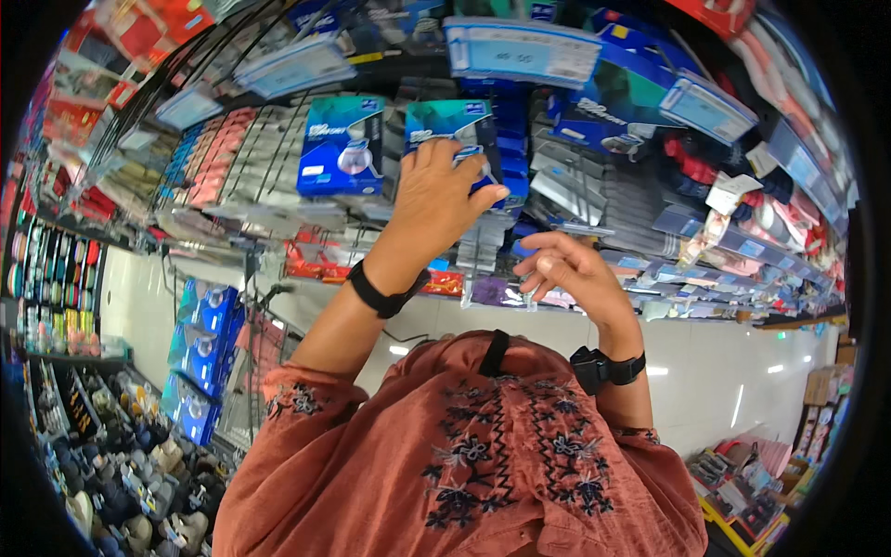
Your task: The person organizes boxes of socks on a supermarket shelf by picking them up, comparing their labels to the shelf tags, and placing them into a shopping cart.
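My left hand (445,184) lies with spread, slightly bent fingers over a blue and green cardboard product box (445,115) at the shelf front, touching it; whether it grips the box cannot be told. Just left of it stands a matching box (342,146). My right hand (574,268) hovers lower right, fingers curled apart and nothing seen in it, near the shelf's front edge. Behind my left hand's thumb is a row of blue boxes (511,139). To the right, packs in clear plastic (567,181) lie beside a row of grey packs (637,202).
Price tag holders (522,52) line the rail above. Metal hooks with pink packs (223,153) are at left. More blue boxes (202,362) stand at lower left by a wire rack (261,355), near many shoes (139,480). A yellow-edged bin (741,529) sits lower right.
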A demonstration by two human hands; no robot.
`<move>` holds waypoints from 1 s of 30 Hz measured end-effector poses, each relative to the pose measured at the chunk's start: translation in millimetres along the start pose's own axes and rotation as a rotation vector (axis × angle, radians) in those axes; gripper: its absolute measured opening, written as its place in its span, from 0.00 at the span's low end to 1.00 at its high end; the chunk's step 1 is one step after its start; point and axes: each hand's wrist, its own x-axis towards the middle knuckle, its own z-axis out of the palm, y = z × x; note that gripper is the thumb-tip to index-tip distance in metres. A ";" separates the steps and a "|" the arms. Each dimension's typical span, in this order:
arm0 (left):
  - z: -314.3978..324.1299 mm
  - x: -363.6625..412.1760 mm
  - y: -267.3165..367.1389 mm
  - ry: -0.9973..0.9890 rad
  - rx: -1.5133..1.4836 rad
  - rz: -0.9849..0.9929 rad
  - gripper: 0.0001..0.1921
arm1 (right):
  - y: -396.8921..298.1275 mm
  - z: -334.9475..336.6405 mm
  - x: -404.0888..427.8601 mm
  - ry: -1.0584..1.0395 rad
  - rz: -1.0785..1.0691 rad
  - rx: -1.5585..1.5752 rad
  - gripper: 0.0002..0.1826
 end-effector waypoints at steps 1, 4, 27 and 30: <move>0.8 3.2 0.7 0.001 -0.015 -0.030 0.25 | -0.5 -1.1 -0.5 0.006 0.020 -0.014 0.21; -6.0 22.8 7.5 -0.052 -0.217 -0.140 0.30 | -1.5 -4.2 0.7 0.032 -0.015 0.006 0.20; 17.5 135.0 41.5 -0.202 -0.798 -0.346 0.31 | -32.0 -60.5 -40.8 0.372 -0.178 0.107 0.21; 16.4 132.5 44.7 -0.198 -0.808 -0.328 0.28 | -30.7 -62.0 -41.2 0.365 -0.200 0.120 0.21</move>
